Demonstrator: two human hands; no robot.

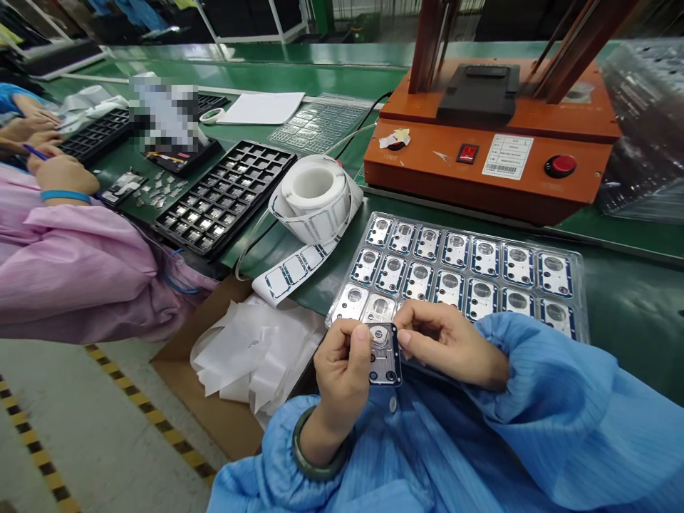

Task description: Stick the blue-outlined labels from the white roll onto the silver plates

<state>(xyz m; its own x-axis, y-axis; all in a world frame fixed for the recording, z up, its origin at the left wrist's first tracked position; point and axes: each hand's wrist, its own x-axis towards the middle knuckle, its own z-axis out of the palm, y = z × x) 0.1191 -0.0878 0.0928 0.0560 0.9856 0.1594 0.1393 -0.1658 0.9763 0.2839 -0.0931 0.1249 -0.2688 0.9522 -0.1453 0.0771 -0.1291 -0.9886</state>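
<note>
Left hand (342, 360) is clamping the small plate (383, 365), right hand (449, 343) is pinching its edge, slack fingertips would be risking a drop onto the tray (583, 296)

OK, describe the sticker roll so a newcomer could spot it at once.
Find the orange machine on the green table. Left of it, beside a black tray, sits the sticker roll. Unlike that flat tray, it is round, white and trails a strip of blue-edged stickers.

Place: looked like a factory assembly line tbh
Tabletop (630, 303): long, green, held part trays (250, 204)
Machine (481, 128): was big, orange
Floor (107, 442): had yellow-black hazard tape (150, 413)
</note>
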